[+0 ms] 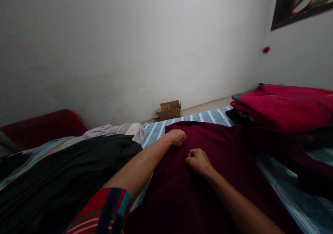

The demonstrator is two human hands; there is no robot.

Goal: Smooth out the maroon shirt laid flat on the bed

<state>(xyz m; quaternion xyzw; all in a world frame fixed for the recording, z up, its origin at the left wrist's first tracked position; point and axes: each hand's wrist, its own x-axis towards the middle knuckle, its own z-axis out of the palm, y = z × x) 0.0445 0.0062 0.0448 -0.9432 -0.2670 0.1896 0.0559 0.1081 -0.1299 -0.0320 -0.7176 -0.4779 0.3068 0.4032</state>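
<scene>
Both your hands are fisted on the maroon shirt (208, 178) at frame centre, spread on the bed (182, 121): left hand (177, 137) bunching its far edge, right hand (198, 161) pinching a fold. Uneven pulling could wrinkle it or drag it into the dark pile (65, 171) at lower left.

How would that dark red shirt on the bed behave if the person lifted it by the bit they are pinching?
The maroon shirt would probably droop: it lies flat and creased on the striped sheet, so it looks soft. It seems light, since the left hand and right hand bunch it with fingertips only. Pushed, it would likely wrinkle, not slide.
</scene>
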